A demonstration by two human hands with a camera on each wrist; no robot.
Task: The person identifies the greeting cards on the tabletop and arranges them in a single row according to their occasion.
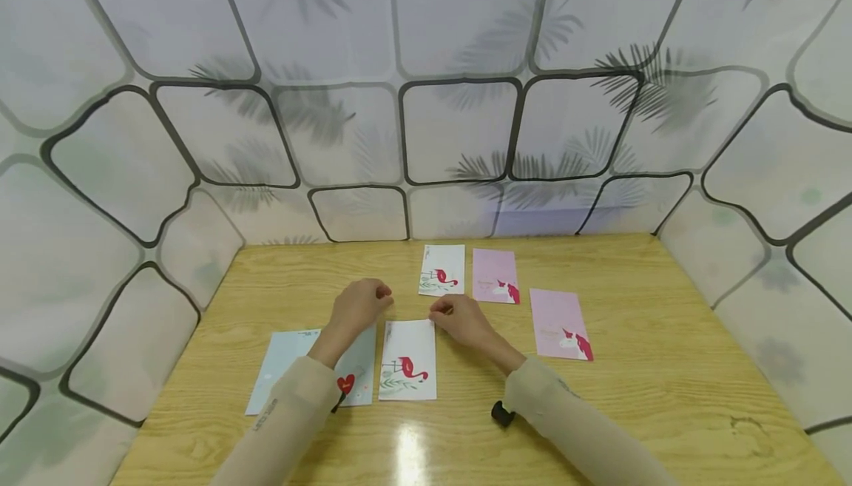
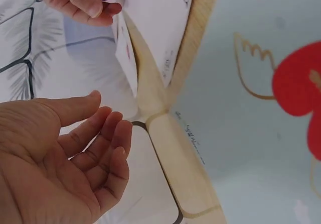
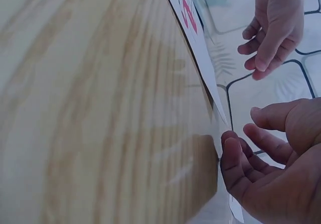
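A white card with a red flamingo (image 1: 408,342) lies on the table between the hands. My left hand (image 1: 358,308) is raised above the light blue cards, fingers loosely bent and nothing in them; the left wrist view shows its thumb apart from the fingers. Partly under the left arm are a plain light blue card (image 1: 276,368) and one with a winged red heart (image 1: 362,364). At the flamingo card's upper right corner is my right hand (image 1: 462,319). Its bent fingertips (image 3: 230,151) meet or nearly meet the card's corner, while the thumb stays apart.
Farther back lie another flamingo card (image 1: 442,260) and a pink unicorn card (image 1: 494,271). A second pink unicorn card (image 1: 558,319) is to the right. A patterned cloth wall (image 1: 459,131) encloses the wooden table (image 1: 665,382). A small black device (image 1: 502,413) sits by the right cuff.
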